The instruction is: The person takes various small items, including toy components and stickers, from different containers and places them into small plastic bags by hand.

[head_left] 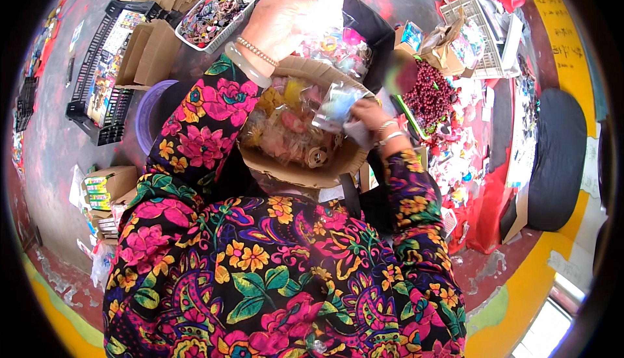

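My left hand (281, 25) is raised at the top and closed on a clear plastic bag (330, 0), which is washed out by glare. Lower and to the right, my right hand (376, 123) grips a small clear packet (339, 103) with something pale blue inside. That packet is over the right side of an open cardboard box (296, 175) in front of me. Inside the box lie many bagged trinkets (286, 127), mostly yellow, pink and clear. Beyond the box, a black container (376, 23) holds more packets in pink and red. Slight motion blur softens my right fingers.
On the left are a white basket (252, 7) of hair ties, a black crate (78, 95), a purple basin (146, 114) and small cartons (110, 186). Dark red beads (426, 95), a white crate (491, 62) and a black seat (559, 163) are on the right.
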